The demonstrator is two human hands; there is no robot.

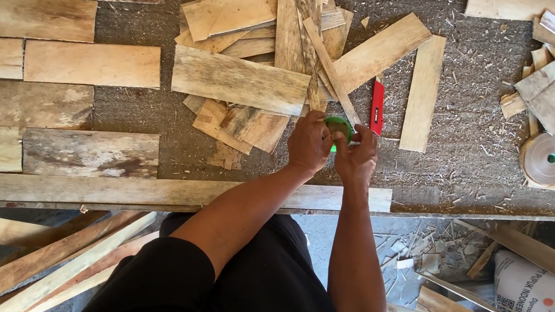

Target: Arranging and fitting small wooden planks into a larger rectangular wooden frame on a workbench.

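Head view: both hands, left hand (309,143) and right hand (357,155), close their fingers around a green tape roll (337,126) above the workbench (457,131), beside a red cutter (377,106); steady, even pulling suits it.

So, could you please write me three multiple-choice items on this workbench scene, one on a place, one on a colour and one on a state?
1. Where does the red tool lie?
A. Just beyond the hands, beside a pale upright strip
B. On the floor
C. On the tape roll

2. What colour is the small round thing between the hands?
A. Blue
B. Green
C. White

3. How do the left hand and right hand stand?
A. Both flat on planks
B. One hanging off the bench
C. Both closed on the round thing

Answers: 1 A, it lies on the bench top above the fingers; 2 B, green shows between the hands; 3 C, both sets of fingers curl round it.
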